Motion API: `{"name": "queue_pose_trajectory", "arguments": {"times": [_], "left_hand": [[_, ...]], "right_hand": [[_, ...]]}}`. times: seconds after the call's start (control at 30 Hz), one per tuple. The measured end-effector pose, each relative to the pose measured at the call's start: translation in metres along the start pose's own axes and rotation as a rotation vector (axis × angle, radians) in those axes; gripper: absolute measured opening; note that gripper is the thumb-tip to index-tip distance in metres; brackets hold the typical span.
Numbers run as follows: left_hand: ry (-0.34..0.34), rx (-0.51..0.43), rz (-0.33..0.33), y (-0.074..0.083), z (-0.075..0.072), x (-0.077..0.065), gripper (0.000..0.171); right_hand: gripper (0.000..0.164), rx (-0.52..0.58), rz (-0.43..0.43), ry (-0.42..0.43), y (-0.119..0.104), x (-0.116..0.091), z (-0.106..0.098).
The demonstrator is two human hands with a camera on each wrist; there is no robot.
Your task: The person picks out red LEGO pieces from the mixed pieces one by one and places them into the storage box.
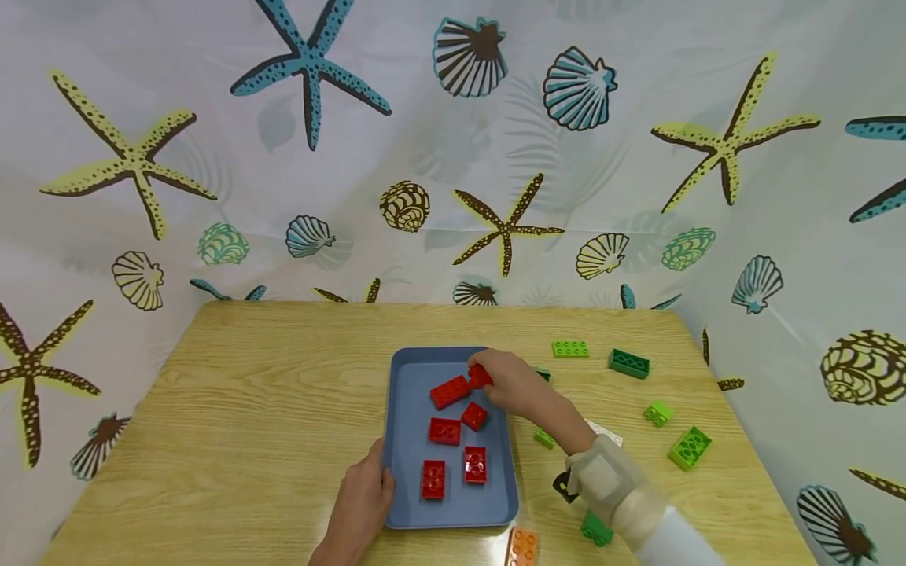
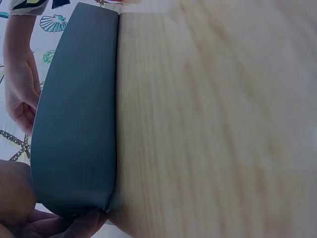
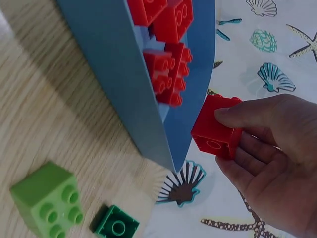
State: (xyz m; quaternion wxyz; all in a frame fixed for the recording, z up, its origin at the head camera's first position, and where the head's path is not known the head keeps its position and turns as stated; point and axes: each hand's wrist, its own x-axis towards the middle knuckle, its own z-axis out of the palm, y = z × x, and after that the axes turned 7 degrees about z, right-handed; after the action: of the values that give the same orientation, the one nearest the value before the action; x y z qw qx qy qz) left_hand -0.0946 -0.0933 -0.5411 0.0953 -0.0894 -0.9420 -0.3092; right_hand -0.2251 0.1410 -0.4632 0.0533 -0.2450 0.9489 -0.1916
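A blue-grey tray (image 1: 412, 397) lies on the wooden table with several red toy bricks inside, among them a long one (image 1: 450, 392) and a small square one (image 1: 474, 416). At its near left side my left hand (image 1: 359, 497) grips the wall, the thumb by the rim; the left wrist view shows fingers (image 2: 81, 225) around the tray's corner. My right hand (image 1: 511, 384) pinches a red brick (image 3: 216, 126) between thumb and fingers. In the head view this brick is over the tray's far right part, close to the long brick.
Right of the tray, loose green bricks lie scattered, including a flat light green one (image 1: 570, 348), a dark green one (image 1: 628, 363) and a larger light green one (image 1: 690, 448). An orange brick (image 1: 522, 545) lies near the tray's front right corner. Behind the table hangs a shell-patterned curtain (image 1: 396, 141).
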Motion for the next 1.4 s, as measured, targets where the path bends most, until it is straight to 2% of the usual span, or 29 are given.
{"name": "queue_pose_trajectory", "arguments": {"times": [0.43,0.67,1.0,1.4], "left_hand": [[0.012,-0.012,0.013,0.0,0.001,-0.001,0.041],[0.022,-0.002,0.026,0.0,0.0,0.0,0.04],[0.012,-0.011,0.01,0.0,0.0,0.0,0.04],[-0.011,-0.011,-0.009,-0.001,0.0,0.0,0.04]], "right_hand": [[0.038,-0.003,-0.028,-0.069,-0.021,0.012,0.014],[0.037,-0.026,-0.063,-0.065,-0.033,0.021,0.02],[0.037,-0.076,-0.131,-0.082,-0.048,0.033,0.036],[0.036,-0.139,-0.157,-0.164,-0.061,0.042,0.05]]}}
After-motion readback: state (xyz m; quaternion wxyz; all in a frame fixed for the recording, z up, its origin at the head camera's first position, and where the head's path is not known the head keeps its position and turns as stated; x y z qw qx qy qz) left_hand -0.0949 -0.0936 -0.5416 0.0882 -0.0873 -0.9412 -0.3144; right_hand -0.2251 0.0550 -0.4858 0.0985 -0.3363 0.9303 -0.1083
